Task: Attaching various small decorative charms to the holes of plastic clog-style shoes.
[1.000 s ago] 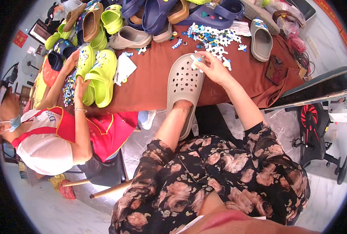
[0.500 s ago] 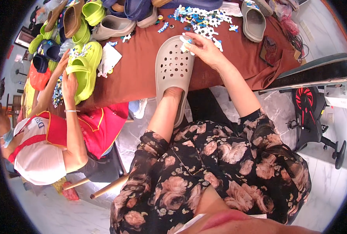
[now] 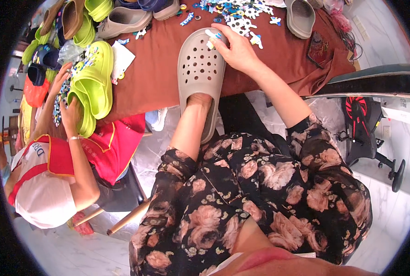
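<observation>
A grey clog [image 3: 199, 71] with round holes across its top rests toe-away at the near edge of the cloth-covered table. My left hand [image 3: 200, 98] is pushed into its foot opening, so the fingers are hidden inside and only the wrist end shows. At the upper right of the toe, my right hand [image 3: 237, 49] is closed, pinching a small white and blue shoe charm [image 3: 212, 35] between thumb and fingers against the clog's surface. Whether the charm sits in a hole cannot be made out.
Loose charms [image 3: 242, 20] lie scattered beyond the toe. Another grey clog [image 3: 300, 20] stands at the far right. At left, a co-worker's hands [image 3: 67, 108] handle lime green clogs [image 3: 97, 83], near a pile of footwear. An exercise bike [image 3: 361, 129] stands right of the table.
The whole view has shifted, with the clog appearing higher. My right hand still pinches the charm at the toe. The co-worker's lime green clogs are now spread apart, one lower.
</observation>
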A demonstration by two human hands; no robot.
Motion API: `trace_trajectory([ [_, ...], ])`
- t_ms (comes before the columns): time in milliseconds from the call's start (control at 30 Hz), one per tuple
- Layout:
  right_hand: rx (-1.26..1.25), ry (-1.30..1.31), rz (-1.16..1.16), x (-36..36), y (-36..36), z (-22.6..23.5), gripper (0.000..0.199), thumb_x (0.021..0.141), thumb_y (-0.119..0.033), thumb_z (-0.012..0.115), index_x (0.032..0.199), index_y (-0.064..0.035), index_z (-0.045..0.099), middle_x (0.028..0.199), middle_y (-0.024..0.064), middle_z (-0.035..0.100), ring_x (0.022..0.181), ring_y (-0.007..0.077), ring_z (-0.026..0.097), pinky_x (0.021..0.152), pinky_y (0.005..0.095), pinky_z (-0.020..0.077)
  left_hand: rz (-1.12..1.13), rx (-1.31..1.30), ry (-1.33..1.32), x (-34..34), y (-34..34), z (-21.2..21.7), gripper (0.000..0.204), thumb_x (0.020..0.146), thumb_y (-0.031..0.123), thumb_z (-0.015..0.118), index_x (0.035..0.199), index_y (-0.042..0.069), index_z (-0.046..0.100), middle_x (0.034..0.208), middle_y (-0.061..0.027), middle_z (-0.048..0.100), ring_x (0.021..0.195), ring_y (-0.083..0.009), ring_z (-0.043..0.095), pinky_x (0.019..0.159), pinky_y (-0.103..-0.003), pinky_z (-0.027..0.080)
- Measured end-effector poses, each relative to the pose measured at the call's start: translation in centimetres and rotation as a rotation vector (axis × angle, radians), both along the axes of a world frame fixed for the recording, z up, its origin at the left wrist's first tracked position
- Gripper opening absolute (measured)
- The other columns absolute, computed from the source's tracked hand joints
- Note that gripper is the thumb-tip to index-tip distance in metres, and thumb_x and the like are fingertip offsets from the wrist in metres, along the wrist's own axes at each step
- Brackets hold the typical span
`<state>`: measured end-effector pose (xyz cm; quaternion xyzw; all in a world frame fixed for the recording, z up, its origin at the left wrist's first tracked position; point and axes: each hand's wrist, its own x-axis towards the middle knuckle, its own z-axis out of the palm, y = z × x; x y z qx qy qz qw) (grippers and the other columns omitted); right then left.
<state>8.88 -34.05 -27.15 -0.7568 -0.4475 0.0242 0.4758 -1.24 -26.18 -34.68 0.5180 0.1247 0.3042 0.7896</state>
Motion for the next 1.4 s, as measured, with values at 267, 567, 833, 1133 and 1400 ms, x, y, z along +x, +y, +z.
trace_trajectory([
  [267, 0.187, 0.273, -0.024, -1.9, 0.2, -1.2, 0.039, 0.089, -0.026, 0.048, 0.122, -0.0062, 0.044, 0.109, 0.0072, 0.054, 0.1, 0.0131, 0.05, 0.086, 0.0283, 0.0404, -0.184, -0.443, -0.246, -0.1, 1.1, -1.3, 0.041, 0.093, 0.03, 0.029, 0.129, 0.009, 0.035, 0.131, -0.0084, 0.038, 0.118, -0.0225, 0.039, 0.101, -0.037, 0.031],
  [567, 0.411, 0.365, -0.048, -1.6, 0.9, -2.6, 0.043, 0.083, -0.028, 0.056, 0.119, -0.0076, 0.044, 0.104, 0.0136, 0.057, 0.093, 0.022, 0.055, 0.081, 0.0317, 0.0432, -0.136, -0.639, -0.206, -0.2, -0.5, 2.0, 0.043, 0.092, 0.034, 0.033, 0.127, 0.009, 0.038, 0.128, -0.0098, 0.042, 0.115, -0.024, 0.042, 0.098, -0.038, 0.034],
  [833, 0.298, 0.429, -0.026, -2.3, 3.3, -2.5, 0.041, 0.081, -0.024, 0.06, 0.116, -0.0064, 0.047, 0.105, 0.0078, 0.056, 0.096, 0.0156, 0.052, 0.084, 0.029, 0.0421, -0.02, -0.58, -0.141, -1.9, 0.8, 2.8, 0.044, 0.09, 0.037, 0.034, 0.125, 0.012, 0.04, 0.128, -0.0075, 0.042, 0.116, -0.0242, 0.042, 0.097, -0.04, 0.035],
  [1133, 0.366, 0.768, 0.218, -1.6, 3.3, -1.4, 0.044, 0.08, -0.021, 0.063, 0.117, -0.0076, 0.044, 0.108, 0.0063, 0.051, 0.099, 0.0142, 0.049, 0.084, 0.0292, 0.0409, 0.226, 1.068, 0.412, -1.7, 5.2, -2.5, 0.039, 0.093, 0.025, 0.034, 0.127, 0.006, 0.036, 0.127, -0.01, 0.042, 0.112, -0.0224, 0.045, 0.094, -0.037, 0.039],
  [1400, 0.278, 0.105, -0.124, -1.5, 4.4, -2.3, 0.034, 0.077, -0.026, 0.059, 0.106, -0.0093, 0.048, 0.099, 0.0134, 0.055, 0.092, 0.0307, 0.054, 0.079, 0.0388, 0.0431, 0.061, -0.608, -0.106, -0.9, 1.4, 3.3, 0.039, 0.093, 0.027, 0.033, 0.127, 0.007, 0.036, 0.125, -0.0098, 0.043, 0.11, -0.022, 0.046, 0.092, -0.037, 0.04],
])
